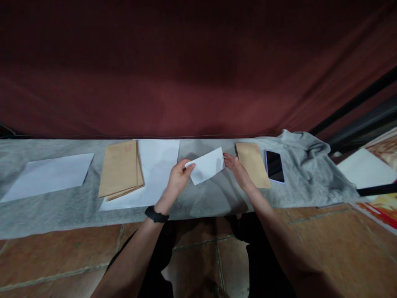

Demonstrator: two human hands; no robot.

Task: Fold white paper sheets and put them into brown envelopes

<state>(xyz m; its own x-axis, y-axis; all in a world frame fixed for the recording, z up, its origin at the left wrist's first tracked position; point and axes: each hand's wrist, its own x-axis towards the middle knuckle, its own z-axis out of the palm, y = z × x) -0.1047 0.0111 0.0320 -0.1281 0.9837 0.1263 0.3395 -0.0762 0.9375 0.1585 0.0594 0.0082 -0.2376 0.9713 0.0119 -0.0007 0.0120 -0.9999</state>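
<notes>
Between my hands, a white rectangle of folded-looking paper (pixel 207 166) is held up over the grey cloth, tilted with its right end higher. My left hand (pixel 180 176) pinches its left end between thumb and fingers. At the other end, my right hand (pixel 236 167) has its fingers stretched out and apart, the tips at or just beside the paper's right edge. Under and beyond my right hand lies a single brown envelope (pixel 254 165). Left of my left hand, a stack of brown envelopes (pixel 119 169) rests partly on a large white sheet (pixel 159 165).
A grey cloth (pixel 204 203) covers the long narrow surface, bunched at its right end. A phone (pixel 274 166) lies right of the single envelope. More white paper (pixel 49 174) sits far left. A dark red curtain (pixel 198 99) hangs behind; printed sheets (pixel 383 203) are at the right.
</notes>
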